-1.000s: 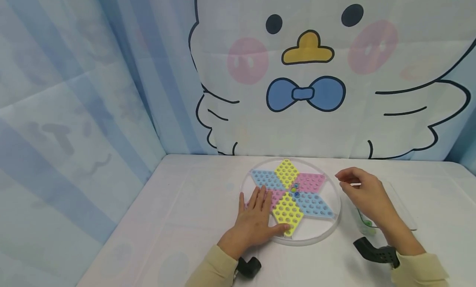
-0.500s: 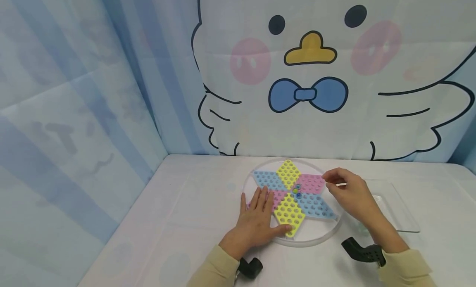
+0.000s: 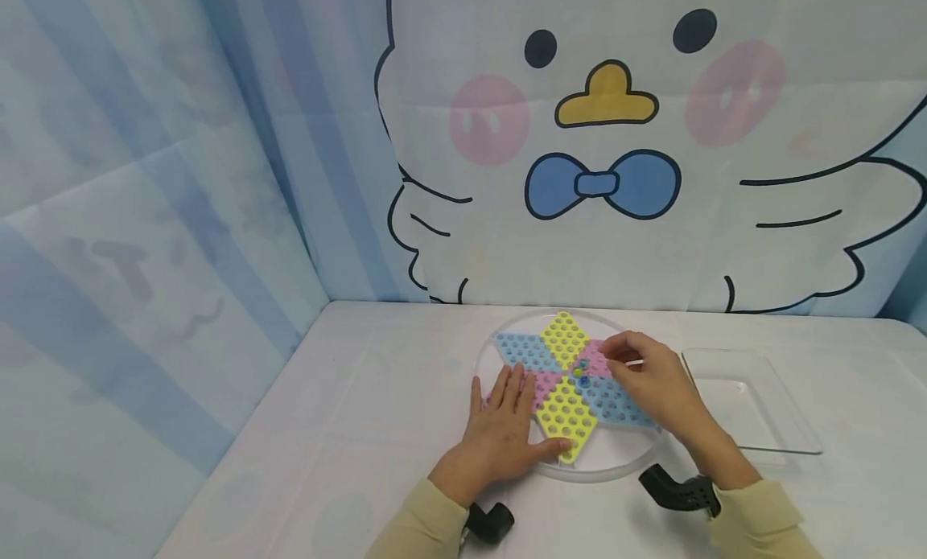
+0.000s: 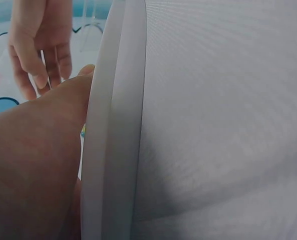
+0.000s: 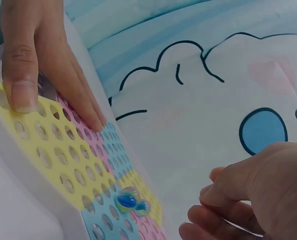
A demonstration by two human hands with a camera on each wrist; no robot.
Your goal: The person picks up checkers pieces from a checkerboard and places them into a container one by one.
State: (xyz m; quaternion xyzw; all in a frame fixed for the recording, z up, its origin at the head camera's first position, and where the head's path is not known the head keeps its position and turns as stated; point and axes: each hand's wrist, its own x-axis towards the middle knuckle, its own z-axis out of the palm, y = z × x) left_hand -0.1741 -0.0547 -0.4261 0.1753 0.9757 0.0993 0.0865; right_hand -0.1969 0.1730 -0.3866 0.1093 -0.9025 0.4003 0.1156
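Note:
A round Chinese checkers board (image 3: 566, 418) with a yellow, pink and blue star of holes lies on the table. Several glass marbles (image 3: 580, 373) sit near the star's centre, blue and yellowish ones among them. My left hand (image 3: 492, 434) rests on the board's near left side, fingers straight and spread, thumb across the yellow point. Over the pink section at the right is my right hand (image 3: 655, 386), thumb and forefinger drawn close together. In the right wrist view the marbles (image 5: 128, 201) lie left of its bent fingers (image 5: 208, 220); I cannot tell whether they pinch anything.
A clear plastic box (image 3: 785, 430) stands right of the board, partly behind my right forearm. Black wrist cameras (image 3: 681, 491) project from both sleeves. A cartoon-printed cloth (image 3: 594, 253) hangs behind the table, and a blue curtain (image 3: 145, 261) at the left.
My right hand has moved left from beside the clear box to over the board's pink section, uncovering more of the box. The left hand stays on the board.

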